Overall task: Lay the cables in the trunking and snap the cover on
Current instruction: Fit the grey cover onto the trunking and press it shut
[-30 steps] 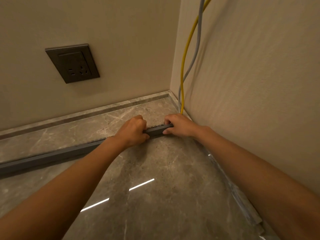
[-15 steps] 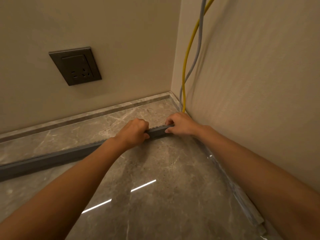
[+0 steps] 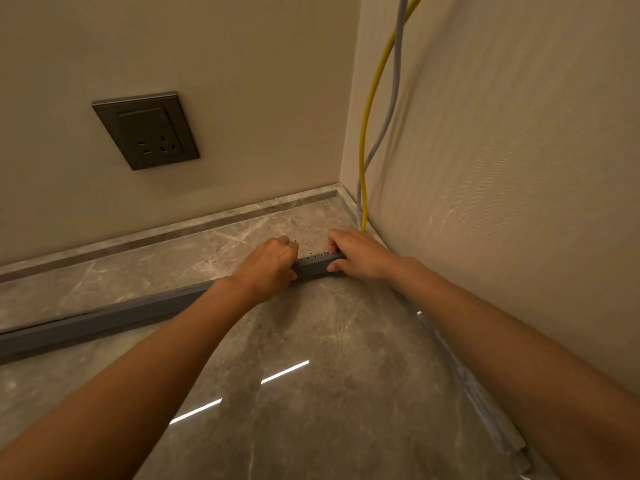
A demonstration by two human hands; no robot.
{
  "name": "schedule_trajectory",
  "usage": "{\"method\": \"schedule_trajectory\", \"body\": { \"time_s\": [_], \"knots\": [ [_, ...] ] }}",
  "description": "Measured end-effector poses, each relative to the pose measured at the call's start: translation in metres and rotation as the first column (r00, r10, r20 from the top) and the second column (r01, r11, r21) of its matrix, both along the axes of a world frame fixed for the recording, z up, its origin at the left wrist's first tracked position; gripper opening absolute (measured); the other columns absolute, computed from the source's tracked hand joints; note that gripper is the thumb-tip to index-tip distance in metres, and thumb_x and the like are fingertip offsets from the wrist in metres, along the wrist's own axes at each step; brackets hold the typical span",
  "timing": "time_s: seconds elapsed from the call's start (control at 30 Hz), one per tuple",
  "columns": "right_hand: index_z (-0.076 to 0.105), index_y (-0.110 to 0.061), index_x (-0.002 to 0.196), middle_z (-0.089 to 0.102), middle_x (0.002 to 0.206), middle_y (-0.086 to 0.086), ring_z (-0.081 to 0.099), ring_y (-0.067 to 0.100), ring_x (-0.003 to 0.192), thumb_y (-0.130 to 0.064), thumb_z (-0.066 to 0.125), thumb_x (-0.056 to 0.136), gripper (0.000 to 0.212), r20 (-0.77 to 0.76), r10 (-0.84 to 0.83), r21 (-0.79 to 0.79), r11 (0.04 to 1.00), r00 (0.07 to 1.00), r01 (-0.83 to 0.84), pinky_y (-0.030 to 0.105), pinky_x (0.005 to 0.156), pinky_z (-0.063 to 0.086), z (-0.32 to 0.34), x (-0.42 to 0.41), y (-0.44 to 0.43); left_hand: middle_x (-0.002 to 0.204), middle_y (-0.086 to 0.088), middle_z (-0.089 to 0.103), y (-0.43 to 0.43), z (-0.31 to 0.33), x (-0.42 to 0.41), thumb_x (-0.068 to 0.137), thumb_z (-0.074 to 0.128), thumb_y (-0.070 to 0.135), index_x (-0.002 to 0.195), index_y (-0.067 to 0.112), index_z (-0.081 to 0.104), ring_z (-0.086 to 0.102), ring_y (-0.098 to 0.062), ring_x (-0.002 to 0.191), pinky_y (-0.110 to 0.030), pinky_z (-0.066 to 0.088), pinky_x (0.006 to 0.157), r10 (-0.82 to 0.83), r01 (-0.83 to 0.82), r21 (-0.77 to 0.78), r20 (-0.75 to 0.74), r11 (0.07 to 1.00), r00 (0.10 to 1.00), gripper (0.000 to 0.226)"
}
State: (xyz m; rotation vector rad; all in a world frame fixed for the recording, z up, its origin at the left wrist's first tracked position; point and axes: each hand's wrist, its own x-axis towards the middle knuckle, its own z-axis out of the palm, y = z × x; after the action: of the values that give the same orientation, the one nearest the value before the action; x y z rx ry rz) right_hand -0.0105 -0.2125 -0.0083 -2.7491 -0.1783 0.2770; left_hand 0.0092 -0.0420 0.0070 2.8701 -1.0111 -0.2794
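A long grey slotted trunking lies on the marble floor, running from the left edge toward the room corner. My left hand is closed over it near its right end. My right hand grips the very end by the right wall, fingers on top. A short stretch with slots shows between the hands. A yellow cable and a grey cable hang down the right wall and disappear behind my right hand. Whether the cover is on there I cannot tell.
A dark wall socket sits on the back wall above a stone skirting. The right wall stands close by my right arm. A pale strip lies along the foot of the right wall. Polished marble floor spreads before me.
Both hands stay on the trunking's right end with hardly any shift. The camera has tilted a little, so the socket sits lower in view.
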Motion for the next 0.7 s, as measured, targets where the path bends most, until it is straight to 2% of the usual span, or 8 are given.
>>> {"method": "schedule_trajectory", "body": {
  "time_s": [0.07,0.17,0.2,0.33,0.47,0.57,0.7],
  "knots": [
    [0.038,-0.018,0.092,0.051,0.094,0.003,0.048,0.02,0.089,-0.019,0.068,0.08,0.033,-0.001,-0.011,0.029,1.0,1.0,0.011,0.032,0.073,0.038,-0.0001,-0.0006,0.0003,0.117,-0.016,0.055,-0.0009,-0.0016,-0.0038,0.09,0.055,0.012,0.11,0.002,0.052,0.053,-0.028,0.104,-0.034,0.044,0.083,-0.009,0.008,0.016,0.035,1.0,0.999,0.022],
    [0.043,-0.012,0.124,0.055,0.12,0.012,0.045,0.027,0.116,-0.021,0.065,0.082,0.048,-0.048,0.023,-0.023,0.999,0.999,-0.025,0.037,0.093,0.038,0.0006,0.0009,0.0005,0.119,-0.016,0.055,-0.0026,-0.0041,-0.0084,0.092,0.051,0.009,0.112,0.003,0.049,0.052,-0.029,0.104,-0.034,0.043,0.082,-0.018,0.016,0.023,0.065,1.0,0.998,0.021],
    [0.045,-0.012,0.128,0.053,0.125,0.013,0.042,0.028,0.121,-0.022,0.063,0.084,0.049,-0.063,0.05,-0.07,0.996,0.997,-0.055,0.037,0.096,0.036,0.0011,0.0019,0.0002,0.119,-0.016,0.055,-0.003,-0.0043,-0.0087,0.092,0.051,0.008,0.113,0.003,0.048,0.053,-0.029,0.104,-0.034,0.043,0.083,-0.012,0.01,0.023,0.063,1.0,0.998,0.023],
    [0.06,-0.012,0.117,0.055,0.117,0.015,0.045,0.029,0.114,-0.023,0.06,0.086,0.034,-0.078,0.089,-0.136,0.986,0.993,-0.099,0.034,0.089,0.036,0.0029,0.0049,0.001,0.122,-0.017,0.053,-0.0057,-0.0029,-0.0049,0.089,0.056,0.011,0.121,0.002,0.047,0.053,-0.03,0.108,-0.037,0.046,0.086,0.038,-0.039,0.027,0.028,0.999,0.999,0.035],
    [0.063,-0.012,0.114,0.063,0.113,0.014,0.053,0.028,0.108,-0.023,0.063,0.083,0.032,-0.066,0.072,-0.118,0.99,0.995,-0.079,0.033,0.085,0.04,0.0033,0.0048,0.0018,0.125,-0.015,0.047,-0.0079,-0.006,-0.002,0.092,0.053,0.019,0.119,0.002,0.053,0.048,-0.03,0.11,-0.037,0.044,0.088,0.053,-0.055,0.084,0.025,0.995,0.998,0.033],
    [0.062,-0.015,0.116,0.062,0.112,0.013,0.053,0.028,0.107,-0.024,0.064,0.082,0.035,-0.044,0.074,-0.114,0.99,0.996,-0.079,0.033,0.085,0.04,0.0036,0.004,0.0009,0.125,-0.017,0.051,-0.0094,-0.0076,-0.0018,0.093,0.05,0.018,0.12,0.001,0.052,0.053,-0.031,0.109,-0.037,0.045,0.087,0.07,-0.066,0.101,-0.028,0.993,0.997,0.032],
    [0.061,-0.014,0.116,0.059,0.113,0.013,0.05,0.028,0.108,-0.023,0.063,0.083,0.034,-0.034,0.097,-0.136,0.986,0.995,-0.1,0.033,0.086,0.038,0.005,0.0032,0.0012,0.122,-0.017,0.054,-0.0093,-0.009,-0.0017,0.093,0.05,0.016,0.119,0.001,0.054,0.055,-0.031,0.107,-0.037,0.045,0.086,0.045,-0.044,0.091,-0.016,0.995,0.999,0.031]
  ]
}}
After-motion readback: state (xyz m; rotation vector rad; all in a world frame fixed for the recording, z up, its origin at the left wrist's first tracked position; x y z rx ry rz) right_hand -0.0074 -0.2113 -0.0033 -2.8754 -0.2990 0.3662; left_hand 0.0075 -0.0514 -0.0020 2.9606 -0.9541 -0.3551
